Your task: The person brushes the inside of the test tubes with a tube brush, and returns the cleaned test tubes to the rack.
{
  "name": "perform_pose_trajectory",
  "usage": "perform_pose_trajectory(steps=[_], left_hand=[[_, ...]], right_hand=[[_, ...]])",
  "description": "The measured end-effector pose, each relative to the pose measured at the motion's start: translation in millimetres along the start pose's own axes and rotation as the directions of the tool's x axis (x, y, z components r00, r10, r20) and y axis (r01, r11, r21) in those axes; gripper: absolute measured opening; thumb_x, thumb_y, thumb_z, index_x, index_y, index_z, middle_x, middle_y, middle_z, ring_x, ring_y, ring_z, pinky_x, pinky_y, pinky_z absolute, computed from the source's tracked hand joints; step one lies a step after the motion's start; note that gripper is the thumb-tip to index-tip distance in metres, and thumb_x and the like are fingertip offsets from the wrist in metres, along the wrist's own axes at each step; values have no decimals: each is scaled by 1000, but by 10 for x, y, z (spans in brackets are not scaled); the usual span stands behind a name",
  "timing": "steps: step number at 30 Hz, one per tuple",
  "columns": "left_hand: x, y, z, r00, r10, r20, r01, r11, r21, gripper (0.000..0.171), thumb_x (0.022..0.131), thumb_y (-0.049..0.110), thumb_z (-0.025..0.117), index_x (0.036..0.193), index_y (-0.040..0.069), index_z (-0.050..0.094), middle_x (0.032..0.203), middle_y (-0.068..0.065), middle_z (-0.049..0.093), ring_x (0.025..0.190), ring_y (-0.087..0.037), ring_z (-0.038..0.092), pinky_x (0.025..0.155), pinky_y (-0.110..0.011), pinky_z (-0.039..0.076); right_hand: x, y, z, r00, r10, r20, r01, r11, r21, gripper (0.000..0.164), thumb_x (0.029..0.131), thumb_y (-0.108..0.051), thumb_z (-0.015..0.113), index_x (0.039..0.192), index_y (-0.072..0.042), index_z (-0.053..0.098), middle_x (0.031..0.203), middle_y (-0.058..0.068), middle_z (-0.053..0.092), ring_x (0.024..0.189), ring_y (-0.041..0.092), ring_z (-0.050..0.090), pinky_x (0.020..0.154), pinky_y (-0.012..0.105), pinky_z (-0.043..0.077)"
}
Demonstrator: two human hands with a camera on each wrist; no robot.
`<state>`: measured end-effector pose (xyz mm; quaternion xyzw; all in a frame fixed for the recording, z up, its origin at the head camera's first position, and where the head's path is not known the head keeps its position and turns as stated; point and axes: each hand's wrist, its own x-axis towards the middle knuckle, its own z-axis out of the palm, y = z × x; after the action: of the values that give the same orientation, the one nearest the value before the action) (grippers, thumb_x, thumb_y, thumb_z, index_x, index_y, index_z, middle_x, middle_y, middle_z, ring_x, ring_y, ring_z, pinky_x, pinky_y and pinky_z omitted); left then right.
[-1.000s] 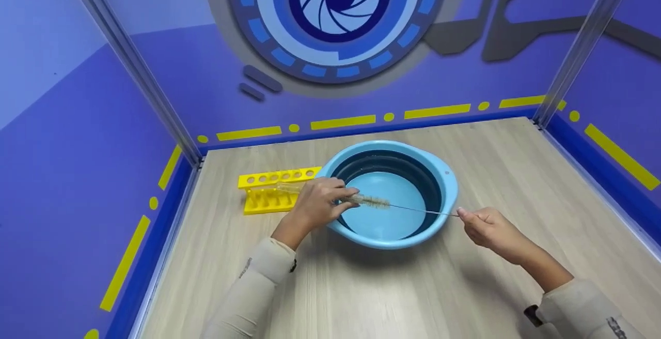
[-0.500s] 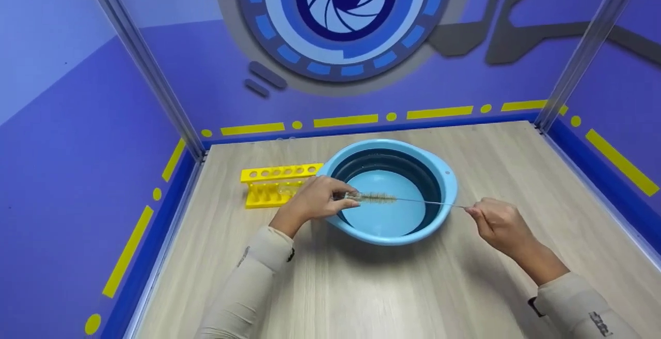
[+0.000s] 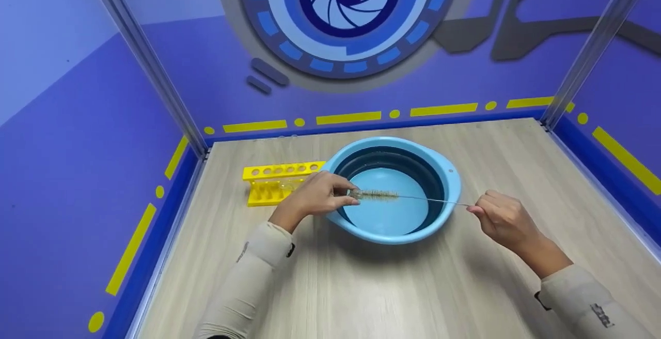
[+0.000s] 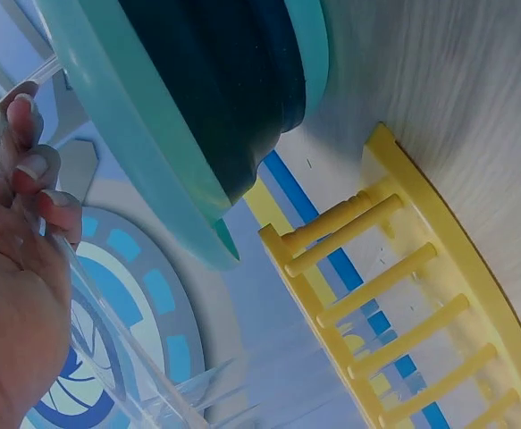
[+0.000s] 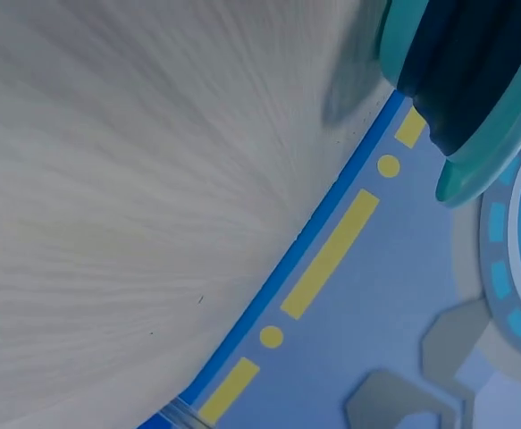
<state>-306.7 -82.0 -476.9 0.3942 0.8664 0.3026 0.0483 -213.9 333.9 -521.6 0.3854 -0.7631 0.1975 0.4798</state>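
Note:
Over the blue basin [image 3: 452, 184], my left hand [image 3: 317, 194] grips a clear test tube [image 4: 126, 357] lying roughly level, its mouth toward the right. A test tube brush [image 3: 379, 195] has its tan bristles showing outside the mouth, with the bristle tip at the left fingertips. From the bristles a thin wire runs right across the basin rim to my right hand [image 3: 503, 220], which pinches its end between thumb and curled fingers. In the right wrist view only a sliver of that hand shows at the edge. The tube's closed end overlaps the yellow test tube rack [image 3: 258, 173] in the head view.
The rack stands left of the basin, partly hidden by the left hand. Faint clear tubes [image 3: 287, 145] show behind it. Blue printed walls [image 3: 351, 96] enclose the wooden tabletop [image 3: 361, 292] at the back and both sides.
My right hand has shifted slightly to the right, and more of the brush's bristles show outside the tube. The brush has come more level; the left hand still grips the tube.

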Motion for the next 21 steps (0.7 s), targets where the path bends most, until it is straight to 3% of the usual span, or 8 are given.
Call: perform_pose_trajectory(steps=[3,5,6,8,11,14,18,21], left_hand=[[20,-8,2,997,29,-67,-25,998,56,30,99,42,76,122,24,82,105,8,82,72,-8,59,65,-21,46],[27,-17,35,990,62,-125,-48,992,114,30,99,40,77,124,24,82,104,8,83,73,-11,63,66,-21,44],[31,-20,48,984,81,-158,-57,987,149,29,99,38,77,124,24,82,102,7,83,73,-13,64,66,-23,44],[34,-14,69,969,123,-214,-74,972,223,28,99,36,78,123,24,82,99,6,82,74,-16,67,67,-25,46],[26,10,82,946,183,-268,-88,940,331,27,98,37,78,122,24,82,95,4,81,78,-16,68,73,-28,53],[19,36,80,932,219,-287,-92,912,399,28,96,37,81,121,24,83,93,4,79,79,-15,67,75,-30,57],[30,62,65,928,243,-283,-103,895,433,29,94,37,83,120,24,83,91,5,78,79,-14,67,74,-29,56],[54,76,47,928,256,-273,-121,895,429,29,95,38,82,121,24,83,90,5,78,77,-15,66,73,-29,55]], right_hand=[[-81,17,26,986,154,71,-161,981,109,50,112,-20,56,63,-13,50,57,-5,38,56,-1,31,48,15,27],[-112,-40,12,925,330,188,-365,909,203,50,109,-8,58,61,-15,50,54,-4,40,55,-5,32,47,15,27],[-108,-77,-3,868,421,264,-483,840,247,51,108,-4,58,59,-14,49,53,-4,40,53,-5,32,47,16,27],[-77,-153,-46,706,565,426,-695,670,262,53,107,0,56,56,-12,49,50,-6,40,50,-5,33,45,18,28],[1,-209,-103,460,625,631,-878,427,216,63,116,-20,46,55,-3,47,50,-7,40,48,-1,34,44,22,27],[78,-207,-126,325,589,740,-943,259,208,69,117,-33,41,61,6,40,53,-8,38,49,2,32,46,23,24],[171,-199,-155,248,563,789,-968,113,223,70,117,-38,40,67,10,30,54,-10,32,51,3,26,46,26,18],[226,-203,-167,255,599,759,-967,141,214,72,117,-38,40,66,11,31,53,-10,33,50,3,26,47,26,19]])
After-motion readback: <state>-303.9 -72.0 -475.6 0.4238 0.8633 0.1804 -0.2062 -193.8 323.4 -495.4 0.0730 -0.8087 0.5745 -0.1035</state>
